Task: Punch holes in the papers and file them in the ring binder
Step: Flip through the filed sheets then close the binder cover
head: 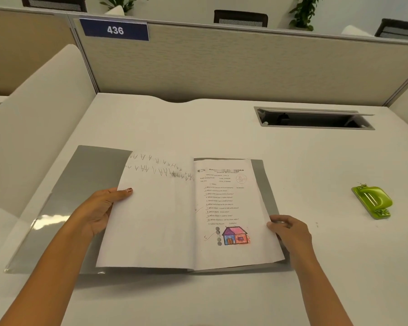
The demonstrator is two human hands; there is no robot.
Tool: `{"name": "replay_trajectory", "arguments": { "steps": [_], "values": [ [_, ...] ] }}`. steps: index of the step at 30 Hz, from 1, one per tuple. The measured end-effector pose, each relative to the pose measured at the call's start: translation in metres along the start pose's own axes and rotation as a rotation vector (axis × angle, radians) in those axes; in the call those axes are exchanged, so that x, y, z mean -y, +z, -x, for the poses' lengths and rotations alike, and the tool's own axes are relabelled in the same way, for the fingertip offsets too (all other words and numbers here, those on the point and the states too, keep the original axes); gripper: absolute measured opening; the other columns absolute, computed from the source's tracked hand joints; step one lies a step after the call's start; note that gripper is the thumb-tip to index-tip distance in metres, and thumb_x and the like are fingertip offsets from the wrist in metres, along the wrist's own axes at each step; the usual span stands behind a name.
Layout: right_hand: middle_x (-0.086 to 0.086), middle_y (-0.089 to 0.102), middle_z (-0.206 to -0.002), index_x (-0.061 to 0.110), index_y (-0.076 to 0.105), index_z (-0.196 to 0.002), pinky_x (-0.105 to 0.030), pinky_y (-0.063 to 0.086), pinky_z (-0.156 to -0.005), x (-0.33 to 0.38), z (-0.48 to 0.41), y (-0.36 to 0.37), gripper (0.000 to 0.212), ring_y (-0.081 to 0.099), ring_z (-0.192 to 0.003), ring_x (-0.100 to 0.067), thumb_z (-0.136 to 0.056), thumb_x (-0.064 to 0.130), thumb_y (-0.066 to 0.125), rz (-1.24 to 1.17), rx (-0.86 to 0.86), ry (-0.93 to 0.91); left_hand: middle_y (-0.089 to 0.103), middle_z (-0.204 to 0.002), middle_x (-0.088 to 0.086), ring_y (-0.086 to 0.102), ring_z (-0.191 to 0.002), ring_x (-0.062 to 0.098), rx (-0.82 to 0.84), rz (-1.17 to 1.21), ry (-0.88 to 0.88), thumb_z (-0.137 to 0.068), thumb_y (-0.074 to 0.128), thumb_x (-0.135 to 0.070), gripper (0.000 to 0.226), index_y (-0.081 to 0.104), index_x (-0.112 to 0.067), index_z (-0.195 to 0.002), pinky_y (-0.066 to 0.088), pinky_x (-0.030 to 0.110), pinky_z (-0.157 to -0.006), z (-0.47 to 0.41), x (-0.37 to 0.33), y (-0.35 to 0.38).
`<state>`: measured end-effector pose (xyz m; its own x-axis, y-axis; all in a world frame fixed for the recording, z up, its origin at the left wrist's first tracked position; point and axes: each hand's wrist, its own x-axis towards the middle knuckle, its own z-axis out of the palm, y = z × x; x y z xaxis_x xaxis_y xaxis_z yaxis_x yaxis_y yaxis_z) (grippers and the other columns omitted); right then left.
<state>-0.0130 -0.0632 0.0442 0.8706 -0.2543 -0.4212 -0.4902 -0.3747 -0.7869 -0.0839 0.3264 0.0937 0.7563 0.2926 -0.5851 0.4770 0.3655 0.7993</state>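
A grey binder [68, 203] lies open and flat on the white desk. Papers rest on it: a left sheet [156, 215] with pencilled letters, raised off the cover, and a right printed worksheet [231, 208] with a coloured house drawing. My left hand [104, 208] grips the left sheet's outer edge, thumb on top. The fingers of my right hand [285, 229] rest on the worksheet's right edge, over the binder's right cover. A green hole punch [372, 202] sits alone on the desk, far right of my right hand. The binder's rings are hidden by the papers.
A cable slot [313, 118] with an open flap is cut into the desk [222, 128] at the back right. Beige partition walls [222, 64] stand behind and to the left, with a sign reading 436. Chairs and plants show beyond the partition.
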Motion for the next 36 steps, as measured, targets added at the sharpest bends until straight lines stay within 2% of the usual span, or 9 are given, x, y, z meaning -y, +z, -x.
{"name": "replay_trajectory", "arguments": {
  "steps": [6, 13, 16, 21, 23, 26, 31, 33, 36],
  "values": [
    [-0.013, 0.071, -0.103, 0.006, 0.070, -0.104, -0.036, 0.054, -0.072, 0.000, -0.007, -0.011, 0.022, 0.066, -0.093, -0.035, -0.082, 0.007, 0.069, -0.189, 0.092, 0.053, 0.076, -0.077, 0.008, 0.073, -0.062, 0.021, -0.002, 0.016, -0.010, -0.091, 0.058, -0.009, 0.014, 0.066, -0.002, -0.100, 0.061, 0.036, -0.056, -0.001, 0.004, -0.003],
    [-0.013, 0.071, -0.096, -0.001, 0.067, -0.107, -0.035, 0.053, -0.073, 0.018, 0.002, -0.023, 0.027, 0.066, -0.087, -0.029, -0.082, 0.010, 0.070, -0.322, 0.178, 0.124, 0.073, -0.099, 0.013, 0.074, -0.069, 0.021, -0.007, 0.001, 0.004, -0.091, 0.058, -0.010, 0.019, 0.066, -0.003, -0.107, 0.061, 0.034, -0.060, -0.001, 0.007, -0.001],
    [-0.014, 0.074, -0.098, 0.001, 0.069, -0.105, -0.040, 0.054, -0.085, 0.044, 0.020, -0.027, 0.027, 0.070, -0.092, -0.031, -0.081, 0.013, 0.071, -0.374, 0.246, 0.056, 0.072, -0.104, 0.011, 0.074, -0.073, 0.019, -0.003, 0.032, 0.039, -0.092, 0.055, -0.006, 0.022, 0.065, -0.004, -0.112, 0.061, 0.030, -0.061, 0.000, 0.005, 0.002],
    [-0.009, 0.076, -0.096, 0.006, 0.073, -0.101, -0.036, 0.054, -0.083, 0.098, 0.062, -0.018, 0.021, 0.072, -0.090, -0.026, -0.083, 0.016, 0.069, -0.394, 0.440, -0.142, 0.069, -0.113, 0.012, 0.071, -0.084, 0.020, -0.034, -0.017, 0.133, -0.092, 0.056, -0.002, 0.037, 0.056, -0.011, -0.127, 0.060, 0.024, -0.060, 0.006, 0.002, 0.013],
    [-0.007, 0.076, -0.095, 0.009, 0.074, -0.098, -0.033, 0.056, -0.080, 0.116, 0.078, -0.003, 0.018, 0.073, -0.089, -0.023, -0.083, 0.017, 0.070, -0.367, 0.514, -0.211, 0.068, -0.112, 0.010, 0.068, -0.089, 0.024, -0.033, -0.071, 0.201, -0.090, 0.056, 0.003, 0.050, 0.051, -0.024, -0.132, 0.060, 0.027, -0.059, 0.009, 0.000, 0.019],
    [0.000, 0.077, -0.089, 0.012, 0.075, -0.094, -0.017, 0.054, -0.065, 0.134, 0.098, 0.027, 0.015, 0.072, -0.079, -0.010, -0.080, 0.015, 0.073, -0.312, 0.563, -0.281, 0.061, -0.126, 0.005, 0.062, -0.108, 0.027, 0.016, -0.213, 0.315, -0.088, 0.052, 0.009, 0.056, 0.058, -0.033, -0.125, 0.057, 0.038, -0.077, 0.014, -0.004, 0.030],
    [0.002, 0.075, -0.092, 0.014, 0.077, -0.094, -0.018, 0.055, -0.068, 0.143, 0.122, 0.078, 0.018, 0.070, -0.082, -0.009, -0.077, 0.019, 0.076, -0.128, 0.583, -0.401, 0.067, -0.119, 0.000, 0.063, -0.106, 0.019, -0.052, -0.278, 0.344, -0.094, 0.056, -0.027, 0.019, 0.074, -0.029, -0.100, 0.052, 0.037, -0.089, 0.025, -0.008, 0.049],
    [0.003, 0.075, -0.094, 0.017, 0.076, -0.094, -0.025, 0.057, -0.079, 0.144, 0.130, 0.093, 0.018, 0.069, -0.086, -0.010, -0.078, 0.021, 0.075, -0.038, 0.552, -0.466, 0.070, -0.111, 0.005, 0.066, -0.100, 0.023, -0.102, -0.288, 0.328, -0.093, 0.052, -0.045, 0.030, 0.073, -0.024, -0.097, 0.054, 0.037, -0.085, 0.027, -0.009, 0.054],
    [0.001, 0.074, -0.100, 0.015, 0.075, -0.101, -0.021, 0.054, -0.085, 0.142, 0.141, 0.111, 0.022, 0.067, -0.089, -0.009, -0.081, 0.022, 0.072, 0.054, 0.541, -0.549, 0.072, -0.100, 0.010, 0.068, -0.094, 0.029, -0.118, -0.268, 0.252, -0.086, 0.047, -0.063, 0.057, 0.071, -0.014, -0.103, 0.054, 0.042, -0.084, 0.026, -0.011, 0.058]
  ]
}}
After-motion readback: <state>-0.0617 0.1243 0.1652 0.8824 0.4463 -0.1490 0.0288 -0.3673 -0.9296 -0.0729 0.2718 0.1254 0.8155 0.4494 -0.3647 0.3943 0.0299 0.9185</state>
